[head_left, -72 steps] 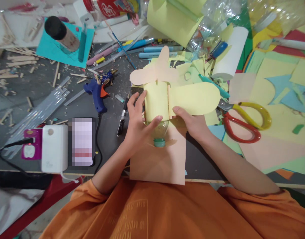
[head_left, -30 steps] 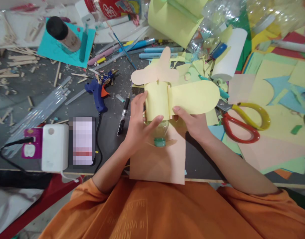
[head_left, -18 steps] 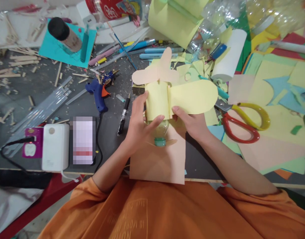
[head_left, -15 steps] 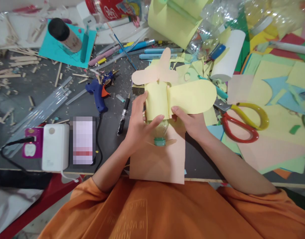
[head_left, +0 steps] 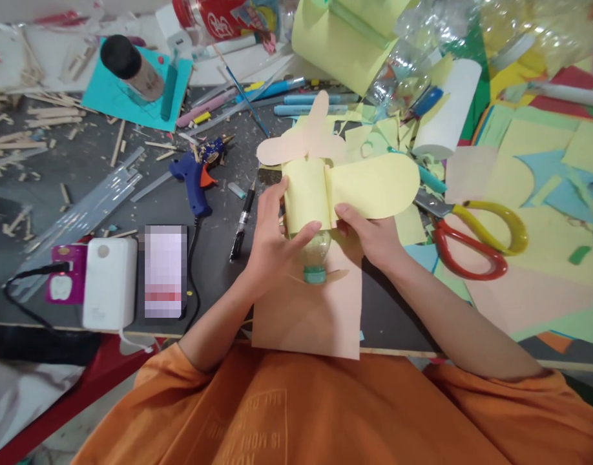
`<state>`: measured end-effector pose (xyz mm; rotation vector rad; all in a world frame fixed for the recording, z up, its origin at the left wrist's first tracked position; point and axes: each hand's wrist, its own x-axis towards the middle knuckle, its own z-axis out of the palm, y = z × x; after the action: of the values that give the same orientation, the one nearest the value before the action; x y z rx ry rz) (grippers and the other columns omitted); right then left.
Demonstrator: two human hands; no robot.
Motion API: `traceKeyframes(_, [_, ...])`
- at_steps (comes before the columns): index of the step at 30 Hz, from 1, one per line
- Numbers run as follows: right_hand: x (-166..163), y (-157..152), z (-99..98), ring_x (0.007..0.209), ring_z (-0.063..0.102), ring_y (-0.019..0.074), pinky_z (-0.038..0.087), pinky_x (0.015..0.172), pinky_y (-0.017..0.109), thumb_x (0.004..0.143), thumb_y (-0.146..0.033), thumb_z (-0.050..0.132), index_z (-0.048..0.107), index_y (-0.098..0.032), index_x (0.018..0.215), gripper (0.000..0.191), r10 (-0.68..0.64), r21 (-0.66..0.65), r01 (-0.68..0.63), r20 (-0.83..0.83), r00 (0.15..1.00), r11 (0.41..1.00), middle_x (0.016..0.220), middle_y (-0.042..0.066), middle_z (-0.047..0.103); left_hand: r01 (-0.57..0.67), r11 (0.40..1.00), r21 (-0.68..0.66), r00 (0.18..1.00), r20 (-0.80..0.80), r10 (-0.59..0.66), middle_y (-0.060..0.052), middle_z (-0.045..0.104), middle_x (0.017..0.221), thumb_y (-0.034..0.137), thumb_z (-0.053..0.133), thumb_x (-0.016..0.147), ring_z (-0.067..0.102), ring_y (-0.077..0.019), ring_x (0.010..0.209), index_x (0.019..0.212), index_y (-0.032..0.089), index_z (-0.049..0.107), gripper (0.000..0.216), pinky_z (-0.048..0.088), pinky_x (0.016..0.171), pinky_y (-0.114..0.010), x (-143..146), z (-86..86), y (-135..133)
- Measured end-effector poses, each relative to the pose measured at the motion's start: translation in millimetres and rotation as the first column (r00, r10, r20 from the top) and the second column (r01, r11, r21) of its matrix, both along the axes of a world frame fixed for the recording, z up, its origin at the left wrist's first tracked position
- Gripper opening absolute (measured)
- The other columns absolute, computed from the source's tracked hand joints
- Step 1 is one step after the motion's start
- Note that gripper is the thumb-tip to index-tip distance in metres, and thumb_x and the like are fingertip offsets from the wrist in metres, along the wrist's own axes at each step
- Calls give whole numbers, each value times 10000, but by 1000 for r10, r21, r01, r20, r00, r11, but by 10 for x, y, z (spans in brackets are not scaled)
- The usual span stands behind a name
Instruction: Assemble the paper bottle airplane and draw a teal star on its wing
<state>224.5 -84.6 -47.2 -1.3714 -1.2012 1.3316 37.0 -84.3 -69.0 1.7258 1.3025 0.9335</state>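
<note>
A clear plastic bottle (head_left: 316, 248) wrapped in yellow paper points its green cap (head_left: 314, 275) toward me. My left hand (head_left: 273, 236) is closed around its left side, thumb near the lower edge of the wrap. From the bottle's right side sticks out a rounded yellow paper wing (head_left: 378, 184). My right hand (head_left: 369, 236) pinches the wing's lower edge close to the bottle, thumb on top. At the bottle's far end are pale pink paper fins (head_left: 301, 143). Beneath lies a pink paper sheet (head_left: 306, 323), partly hidden by the bottle and my hands.
A blue glue gun (head_left: 194, 181) and a black pen (head_left: 242, 223) lie to the left. Further left are a white power bank (head_left: 110, 284) and a phone (head_left: 165, 271). Scissors (head_left: 471, 239) rest on paper scraps at right. Glue sticks (head_left: 88, 216) and wood bits cover the left side.
The bottle's cap end has swung slightly to the right, and the wing's tip has shifted a little. Both hands keep their hold. The whole view has moved slightly.
</note>
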Motion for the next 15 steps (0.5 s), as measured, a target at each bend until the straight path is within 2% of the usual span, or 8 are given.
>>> traceKeyframes(6, [-23,14,-35,503,434,128,432,516,319,718,-654,711,494,-248,552,490,-57,-61,53,-70,996,997,525,-26,475,-41,998,-53,996,79,46,-152,384,1508,706,621,847,400,-326,1439,1470,278,354,802,508,1071,-435,53,-10,-43])
traceKeyframes(11, [13,6,-152,519,471,131,450,569,328,775,-648,693,520,-240,542,501,-7,-29,3,-131,991,1000,525,-26,495,-31,999,29,999,22,31,-139,382,1494,709,582,871,389,-323,1435,1470,307,337,762,506,1067,-445,54,-3,-33])
traceKeyframes(15, [40,8,-229,531,475,130,453,594,329,808,-628,688,529,-233,543,501,22,-10,-24,-175,984,1000,534,-26,498,4,996,89,998,-65,2,-131,398,1475,710,558,885,396,-319,1415,1446,313,400,705,497,1075,-445,18,3,-19])
